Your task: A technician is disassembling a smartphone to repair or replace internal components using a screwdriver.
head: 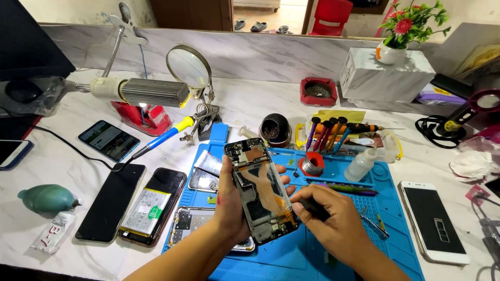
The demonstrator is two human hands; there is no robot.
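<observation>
My left hand (232, 200) is wrapped around an opened smartphone (260, 190), thumb along its left edge and fingertips showing past the right edge, so the fingers are clamped on the frame. The phone sits near the centre of my view, held tilted above the blue work mat (401, 218), its back off and the boards, an orange flex cable and the empty battery bay exposed.

My right hand (336, 218) comes in from about 5 o'clock of the phone. Its fingers are pinched together on a thin dark tool (312, 208), whose tip meets the lower right corner of the phone; I cannot tell exactly what kind of tool it is.

At 9 o'clock from the phone, off the mat, a phone with its battery showing (153, 205) lies beside a dark phone face down (110, 203). At 10 o'clock a soldering iron with blue and yellow grip (166, 135) rests near a magnifying glass on a stand (188, 67). At 1 o'clock a rack of screwdrivers (328, 132) stands behind a red-rimmed solder spool (312, 164) and a small clear squeeze bottle (360, 164). At 3 o'clock, past the mat's edge, a white phone (432, 221) lies face up. A green air blower (47, 199) sits at the far left.
</observation>
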